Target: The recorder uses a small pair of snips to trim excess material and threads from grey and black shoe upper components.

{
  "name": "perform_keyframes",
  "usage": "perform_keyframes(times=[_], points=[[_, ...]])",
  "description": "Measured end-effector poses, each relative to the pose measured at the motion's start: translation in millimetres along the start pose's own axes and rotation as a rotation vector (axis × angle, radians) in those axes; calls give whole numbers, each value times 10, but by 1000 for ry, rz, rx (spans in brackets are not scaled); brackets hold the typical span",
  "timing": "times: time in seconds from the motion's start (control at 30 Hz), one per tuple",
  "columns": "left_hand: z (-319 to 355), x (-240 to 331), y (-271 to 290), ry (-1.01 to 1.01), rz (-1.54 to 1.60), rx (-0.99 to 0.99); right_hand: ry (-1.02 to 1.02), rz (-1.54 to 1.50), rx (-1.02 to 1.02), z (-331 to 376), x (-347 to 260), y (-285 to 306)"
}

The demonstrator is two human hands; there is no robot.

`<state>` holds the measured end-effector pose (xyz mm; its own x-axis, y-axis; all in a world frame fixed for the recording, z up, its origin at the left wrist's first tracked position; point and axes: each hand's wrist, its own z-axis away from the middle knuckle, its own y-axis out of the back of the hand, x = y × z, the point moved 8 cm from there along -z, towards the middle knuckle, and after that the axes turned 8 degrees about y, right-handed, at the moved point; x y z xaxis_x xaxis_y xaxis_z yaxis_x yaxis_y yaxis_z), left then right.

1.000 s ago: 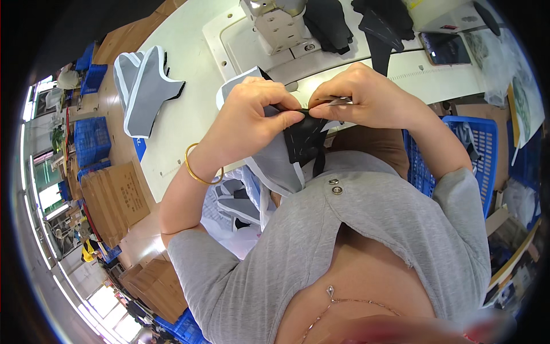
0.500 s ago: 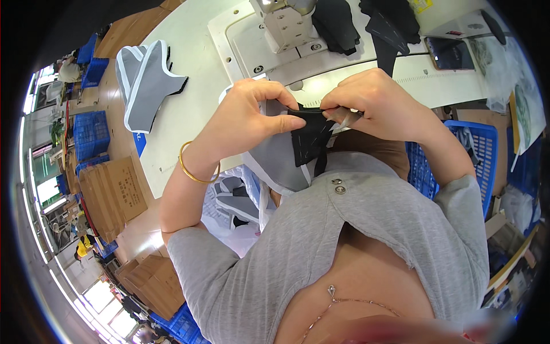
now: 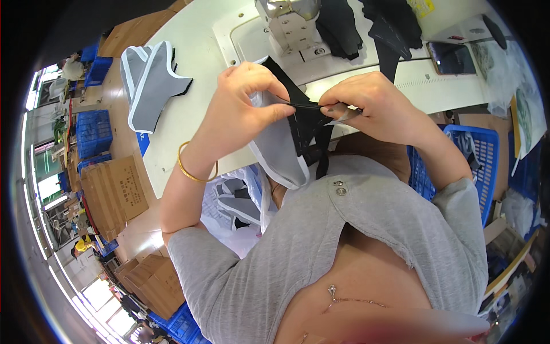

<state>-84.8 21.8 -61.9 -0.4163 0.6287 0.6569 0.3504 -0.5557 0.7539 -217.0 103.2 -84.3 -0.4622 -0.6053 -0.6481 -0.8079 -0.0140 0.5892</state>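
Both hands meet just above the lap, in front of the grey shirt. The left hand [image 3: 243, 109], a gold bangle [image 3: 195, 166] on its wrist, is closed on the upper edge of a grey fabric piece [image 3: 281, 152], thumb over the front and fingers curled behind. The piece hangs down from that pinch, its rounded white-edged lower end reaching toward the shirt. The right hand [image 3: 372, 106] is pinched shut on a thin black strap [image 3: 306, 105], which runs taut and nearly level between the two grips, its near end at the left thumb and its other end under the right fingertips. Below the strap, black webbing [image 3: 312, 137] with loose ends drops down the right side of the grey piece, directly beneath the gap between the hands.

Below and left of the left forearm, a white plastic bag [image 3: 229, 200] holds more grey and dark cut pieces. Right of the right forearm stands a blue plastic crate [image 3: 478, 149].

Beyond the hands lies the white sewing table [image 3: 195, 86]. A sewing machine [image 3: 289, 23] sits just past the grip. Far left of the left hand lies a stack of grey pieces with white edging [image 3: 149, 83]. Black fabric pieces [image 3: 344, 26] lie past the machine, and a phone [image 3: 452, 57] lies beyond the right hand.
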Motion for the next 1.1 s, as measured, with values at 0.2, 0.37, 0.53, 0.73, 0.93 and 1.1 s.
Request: perform_keyframes(times=[0.2, 0.37, 0.53, 0.73, 0.93, 1.1], points=[[-358, 39, 465, -53, 75, -151, -268, -263, 286, -145, -4, 28], [-706, -84, 757, 104, 128, -116, -338, -613, 604, -307, 178, 52], [-917, -412, 741, 429, 236, -230, -477, -682, 671, -382, 291, 163], [-1030, -1061, 801, 299, 643, -97, -457, -753, 707, -458, 328, 241], [-1017, -984, 905, 265, 626, -68, -478, -815, 727, -432, 368, 204], [-1011, -803, 1221, 56, 118, 204, -472, -823, 760, -424, 337, 189]])
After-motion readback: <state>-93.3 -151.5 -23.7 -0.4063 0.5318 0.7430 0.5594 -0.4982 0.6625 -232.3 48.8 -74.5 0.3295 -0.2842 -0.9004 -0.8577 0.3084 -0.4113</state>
